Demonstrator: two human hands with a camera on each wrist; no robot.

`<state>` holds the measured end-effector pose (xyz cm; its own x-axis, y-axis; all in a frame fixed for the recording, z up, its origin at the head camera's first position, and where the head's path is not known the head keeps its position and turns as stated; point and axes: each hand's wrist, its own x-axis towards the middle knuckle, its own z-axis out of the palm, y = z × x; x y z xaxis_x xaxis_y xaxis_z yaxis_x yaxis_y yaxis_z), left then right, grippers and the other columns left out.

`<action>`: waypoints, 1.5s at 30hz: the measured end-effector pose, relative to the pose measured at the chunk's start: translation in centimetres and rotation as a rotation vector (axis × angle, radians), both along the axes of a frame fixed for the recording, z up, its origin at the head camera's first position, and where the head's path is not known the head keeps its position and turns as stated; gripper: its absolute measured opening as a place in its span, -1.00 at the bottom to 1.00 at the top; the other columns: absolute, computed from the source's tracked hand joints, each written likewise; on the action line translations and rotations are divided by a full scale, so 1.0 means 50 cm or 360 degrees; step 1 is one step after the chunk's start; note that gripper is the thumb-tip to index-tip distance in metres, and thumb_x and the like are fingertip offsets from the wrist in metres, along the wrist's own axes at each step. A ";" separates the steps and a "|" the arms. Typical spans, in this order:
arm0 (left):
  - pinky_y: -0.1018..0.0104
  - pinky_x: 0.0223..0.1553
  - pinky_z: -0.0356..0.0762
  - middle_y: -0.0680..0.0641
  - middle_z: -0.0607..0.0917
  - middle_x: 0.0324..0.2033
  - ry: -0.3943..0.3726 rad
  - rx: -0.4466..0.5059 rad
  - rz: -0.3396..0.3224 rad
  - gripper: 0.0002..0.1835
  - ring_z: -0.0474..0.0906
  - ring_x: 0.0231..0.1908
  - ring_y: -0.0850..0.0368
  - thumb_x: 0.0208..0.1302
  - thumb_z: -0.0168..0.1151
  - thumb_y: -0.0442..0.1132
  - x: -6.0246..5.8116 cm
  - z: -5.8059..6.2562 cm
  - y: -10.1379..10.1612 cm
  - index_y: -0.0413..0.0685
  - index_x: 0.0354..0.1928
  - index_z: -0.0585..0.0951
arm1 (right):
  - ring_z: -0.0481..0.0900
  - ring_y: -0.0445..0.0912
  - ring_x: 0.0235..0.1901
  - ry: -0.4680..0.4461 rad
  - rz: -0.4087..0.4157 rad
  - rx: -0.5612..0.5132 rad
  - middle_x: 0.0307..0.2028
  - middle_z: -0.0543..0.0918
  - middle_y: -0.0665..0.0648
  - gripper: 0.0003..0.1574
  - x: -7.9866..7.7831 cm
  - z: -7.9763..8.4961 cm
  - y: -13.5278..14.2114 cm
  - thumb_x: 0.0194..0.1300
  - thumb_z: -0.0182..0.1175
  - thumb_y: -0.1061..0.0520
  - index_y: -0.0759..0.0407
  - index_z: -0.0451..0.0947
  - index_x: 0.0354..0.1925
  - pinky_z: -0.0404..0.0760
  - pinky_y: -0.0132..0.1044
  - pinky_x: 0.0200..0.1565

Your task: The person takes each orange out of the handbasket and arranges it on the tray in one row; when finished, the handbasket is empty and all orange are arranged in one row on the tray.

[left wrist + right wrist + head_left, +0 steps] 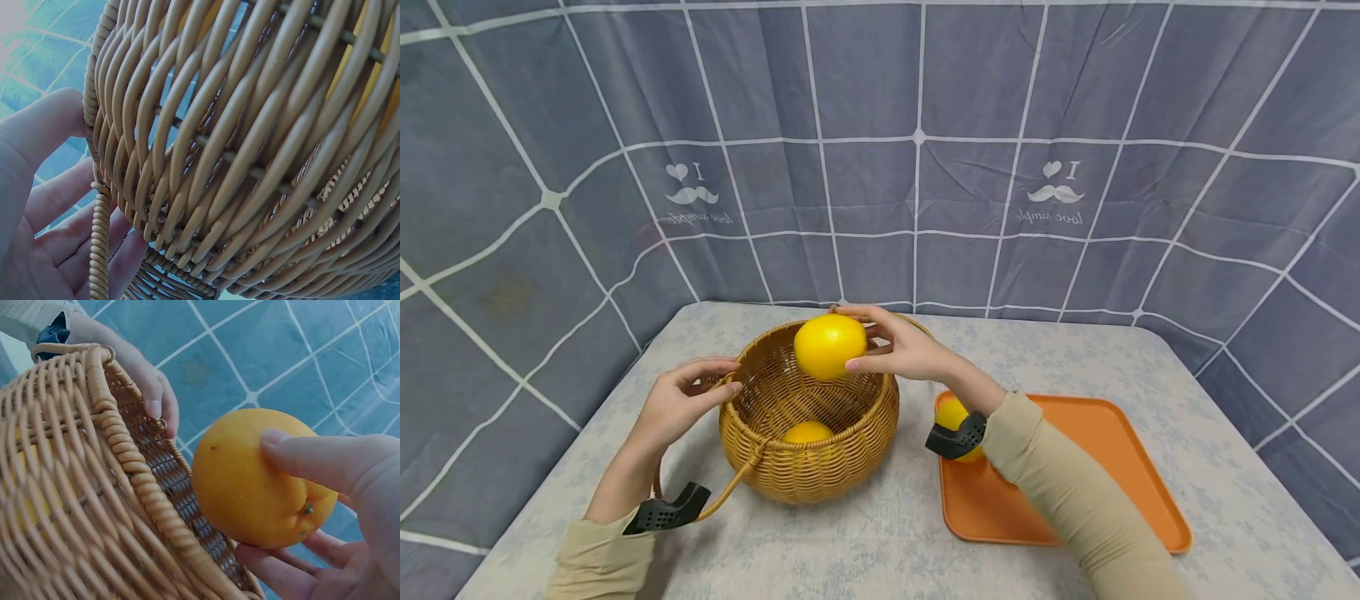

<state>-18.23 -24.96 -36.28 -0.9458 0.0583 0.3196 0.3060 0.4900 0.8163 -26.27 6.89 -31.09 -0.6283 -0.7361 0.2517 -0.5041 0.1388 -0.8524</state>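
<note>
In the head view my right hand (912, 348) holds a yellow-orange orange (829, 346) over the mouth of a round wicker basket (820, 475). The right wrist view shows the thumb on top of this orange (250, 481), fingers beneath, and the small green stem end facing the palm. My left hand (677, 404) grips the basket's left rim, thumb on one side and fingers on the other, as the left wrist view (56, 206) also shows. Another orange (807, 432) lies inside the basket, partly hidden by the front rim.
An orange-coloured tray (1097, 433) lies to the right under my right forearm. On its left side yellow fruit (951, 412) is partly covered by the black wrist camera. The basket's handle (730, 492) hangs down at the left front. A grey-blue checked curtain (865, 192) stands behind the table.
</note>
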 end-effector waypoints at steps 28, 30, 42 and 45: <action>0.57 -0.13 0.45 -0.01 0.61 -0.02 -0.0017 0.0040 -0.0001 -0.64 0.50 -0.10 0.36 0.20 0.32 -0.18 -0.003 0.003 -0.002 -0.18 0.00 0.62 | 0.41 -0.01 0.13 0.0083 -0.0715 -0.0188 0.26 0.23 0.18 -0.14 0.075 -0.018 0.266 0.20 0.29 0.24 0.05 0.13 0.38 0.57 -0.35 -0.08; 0.57 -0.14 0.45 0.00 0.61 -0.02 -0.0019 0.0046 -0.0001 -0.64 0.50 -0.10 0.36 0.20 0.32 -0.18 -0.002 0.004 -0.001 -0.18 0.00 0.62 | 0.43 -0.10 0.10 0.0099 -0.0754 -0.0204 0.25 0.23 0.19 -0.14 0.084 -0.026 0.284 0.21 0.28 0.26 0.07 0.13 0.38 0.57 -0.38 -0.09; 0.56 -0.15 0.46 0.14 0.60 -0.05 -0.0038 0.0052 0.0000 -0.63 0.52 -0.12 0.33 0.20 0.32 -0.18 -0.002 0.006 -0.001 -0.21 0.01 0.61 | 0.37 -0.38 0.06 0.0172 -0.1027 -0.0140 0.25 0.21 0.21 -0.11 0.133 -0.071 0.379 0.22 0.26 0.28 0.08 0.09 0.41 0.50 -0.56 -0.11; 0.56 -0.14 0.46 0.17 0.59 -0.06 -0.0041 0.0063 -0.0006 -0.63 0.51 -0.11 0.35 0.20 0.31 -0.18 -0.002 0.005 -0.002 -0.22 0.01 0.61 | 0.36 -0.39 0.05 0.0171 -0.1102 -0.0128 0.25 0.21 0.18 -0.12 0.142 -0.083 0.399 0.22 0.26 0.27 0.07 0.08 0.41 0.48 -0.60 -0.11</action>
<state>-18.33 -25.05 -36.02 -0.9536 0.0496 0.2969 0.2861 0.4560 0.8427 -19.15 26.82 -35.22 -0.9142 -0.1522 0.3755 -0.4045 0.3966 -0.8241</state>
